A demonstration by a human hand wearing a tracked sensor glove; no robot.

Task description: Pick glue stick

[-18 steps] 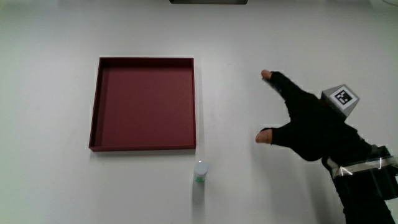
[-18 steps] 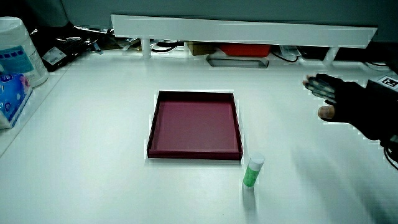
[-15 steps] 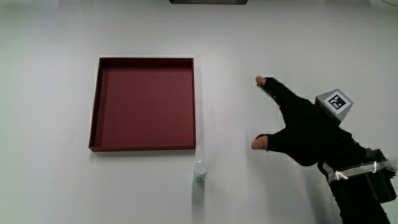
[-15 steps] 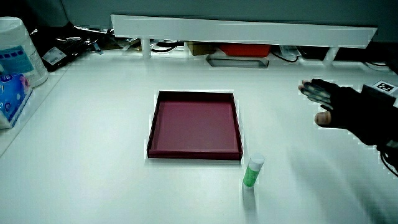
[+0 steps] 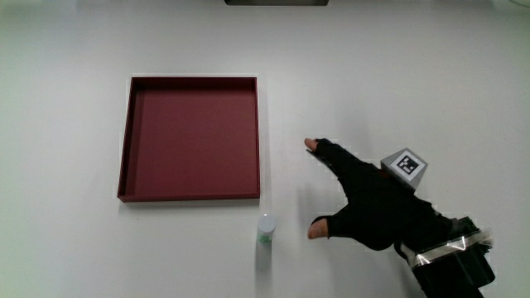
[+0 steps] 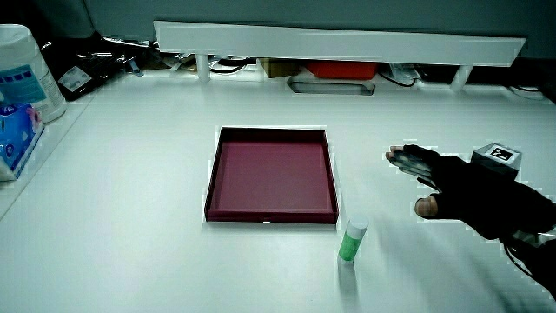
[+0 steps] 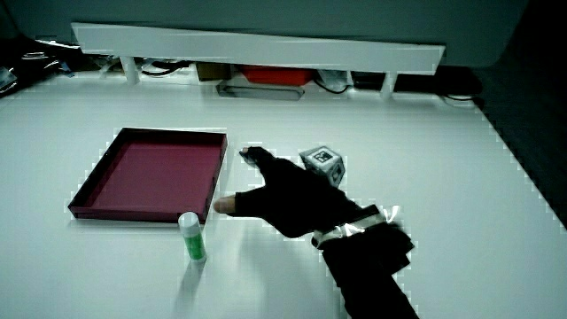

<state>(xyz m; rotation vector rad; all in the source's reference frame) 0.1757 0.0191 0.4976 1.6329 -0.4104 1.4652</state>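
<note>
Nearest to you stands the glue stick (image 5: 266, 229), upright on its base on the bare table (image 5: 397, 66), just clear of the near corner of the tray (image 5: 190, 136) and not touching it; in a side view (image 6: 352, 239) you can see its green body and pale cap, untouched. Your hand (image 5: 368, 203) hovers beside it, close but apart, with the thumb (image 5: 319, 231) pointing at the stick and the longest finger (image 5: 319, 148) reaching out toward the tray's edge, so the fingers are spread wide and hold nothing. The patterned cube (image 5: 404, 165) rides on the back of the glove, and in a side view (image 7: 288, 202) the palm looks to be low over the table. A little farther from you lies the dark red tray with nothing in it. As for the task, you have only made the approach: the grasp and the lift are both left to do. Compared with half a second ago, your hand has come nearer to you and much closer to the stick, while the stick and the tray have stayed where they were.
</note>
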